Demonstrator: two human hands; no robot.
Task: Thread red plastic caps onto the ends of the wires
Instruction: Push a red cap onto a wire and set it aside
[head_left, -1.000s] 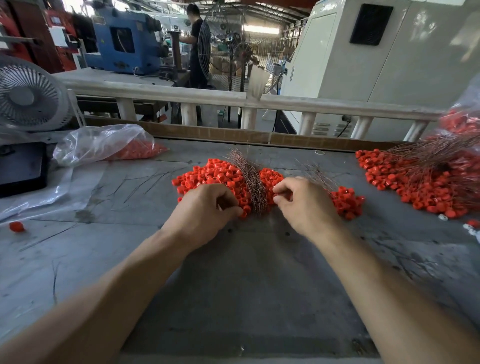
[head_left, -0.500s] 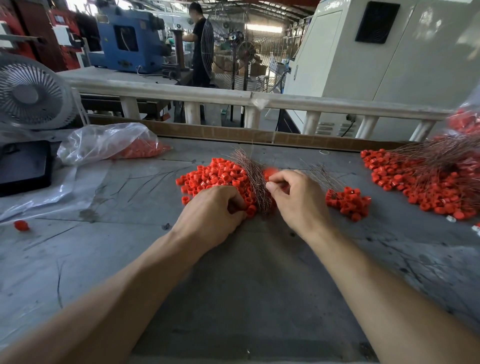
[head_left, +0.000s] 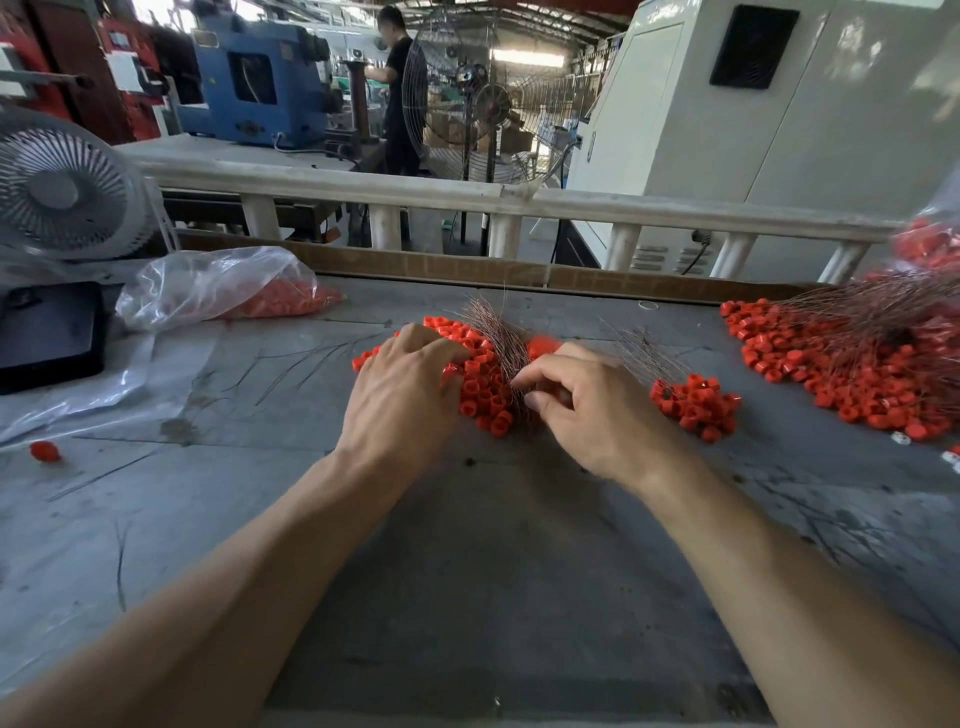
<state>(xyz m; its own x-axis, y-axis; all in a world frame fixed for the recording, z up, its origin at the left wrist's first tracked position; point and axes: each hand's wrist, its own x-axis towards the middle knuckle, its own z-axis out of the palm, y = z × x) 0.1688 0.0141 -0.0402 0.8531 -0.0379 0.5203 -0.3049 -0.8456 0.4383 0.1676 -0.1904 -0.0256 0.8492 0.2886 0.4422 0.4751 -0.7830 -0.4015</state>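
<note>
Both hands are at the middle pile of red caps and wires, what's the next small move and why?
Probably the left hand picks one cap from the cap pile under its spread fingers, while the right hand pinches at the wire bundle for a wire.

Red caps heaped around wires

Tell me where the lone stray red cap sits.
In the head view, the stray red cap lies alone at the table's far left edge, in front of the crumpled plastic sheet.
</note>
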